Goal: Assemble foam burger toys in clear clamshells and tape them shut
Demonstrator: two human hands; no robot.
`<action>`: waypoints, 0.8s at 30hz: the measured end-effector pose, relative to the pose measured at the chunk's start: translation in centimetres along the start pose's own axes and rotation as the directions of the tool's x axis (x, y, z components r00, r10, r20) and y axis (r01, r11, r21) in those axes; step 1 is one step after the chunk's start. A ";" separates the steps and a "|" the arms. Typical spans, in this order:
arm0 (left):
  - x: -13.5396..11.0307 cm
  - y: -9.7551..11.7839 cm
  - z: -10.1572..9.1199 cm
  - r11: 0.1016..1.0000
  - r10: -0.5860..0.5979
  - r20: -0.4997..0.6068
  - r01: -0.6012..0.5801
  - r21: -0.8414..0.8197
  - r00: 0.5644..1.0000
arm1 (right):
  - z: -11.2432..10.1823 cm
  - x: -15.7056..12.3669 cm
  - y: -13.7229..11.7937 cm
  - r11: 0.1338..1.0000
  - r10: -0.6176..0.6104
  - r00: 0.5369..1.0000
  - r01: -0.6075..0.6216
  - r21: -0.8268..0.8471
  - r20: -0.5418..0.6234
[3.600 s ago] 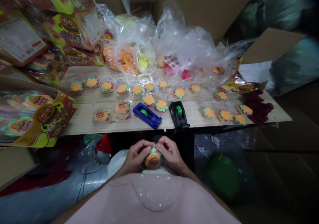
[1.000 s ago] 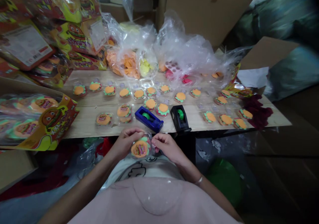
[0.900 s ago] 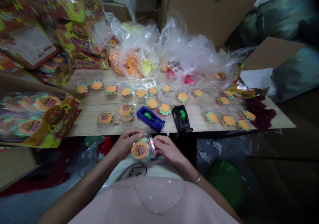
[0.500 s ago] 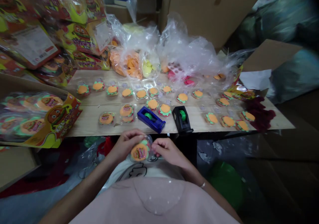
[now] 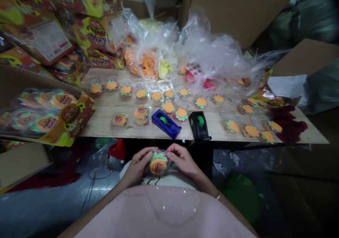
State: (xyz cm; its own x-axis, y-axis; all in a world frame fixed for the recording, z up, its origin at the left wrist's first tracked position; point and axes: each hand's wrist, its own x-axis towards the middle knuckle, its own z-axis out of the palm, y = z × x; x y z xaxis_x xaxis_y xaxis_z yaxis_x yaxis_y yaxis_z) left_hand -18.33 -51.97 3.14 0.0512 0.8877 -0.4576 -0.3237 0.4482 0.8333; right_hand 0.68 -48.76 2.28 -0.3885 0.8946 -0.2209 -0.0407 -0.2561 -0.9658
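Between my hands, below the table's front edge, is a burger-shaped candy pack (image 5: pixel 158 164) in a clear plastic case, with an orange printed top and a green frill. My left hand (image 5: pixel 140 163) grips its left side, fingers curled round the case. My right hand (image 5: pixel 182 159) pinches the upper right edge of the case with thumb and fingers. Nearest on the table are a blue tape dispenser (image 5: pixel 166 124) and a black tape dispenser (image 5: pixel 200 125), both with green tape rolls. Left of them lie closed packs with printed tops, one a burger pack (image 5: pixel 119 119).
Open clear cases with burger candies (image 5: pixel 200 102) stand in rows across the table (image 5: pixel 95 125). A display box (image 5: pixel 71 125) of packs sits at left. Plastic bags (image 5: pixel 148 61) of orange and yellow pieces line the back. Dark red cloth (image 5: pixel 288 125) lies at right.
The burger pack has moved slightly right and turned more upright in my hands. My right hand has shifted to its top right edge. The view has moved a little.
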 end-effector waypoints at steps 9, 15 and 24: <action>7.7 -3.9 -0.1 0.958 -0.177 -0.253 0.107 -0.266 0.951 | 0.7 4.6 6.6 0.966 0.182 0.941 -0.117 0.231 -0.286; 9.4 -6.3 -0.2 0.967 -0.059 -0.381 -0.042 -0.252 0.923 | 1.5 5.3 8.2 0.930 0.273 0.898 -0.154 0.333 -0.345; 9.8 -7.1 -0.1 0.965 0.035 -0.405 -0.137 -0.225 0.913 | 2.4 6.7 6.7 0.871 0.408 0.850 -0.254 0.421 -0.332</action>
State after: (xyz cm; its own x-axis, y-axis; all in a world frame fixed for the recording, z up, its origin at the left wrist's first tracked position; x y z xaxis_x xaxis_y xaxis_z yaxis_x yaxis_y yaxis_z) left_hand -15.59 -46.50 -7.30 -0.3477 0.7839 -0.5145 -0.5320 0.2869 0.7967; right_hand -4.40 -45.41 -5.38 -0.0416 0.7778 -0.6272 -0.3247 -0.6042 -0.7277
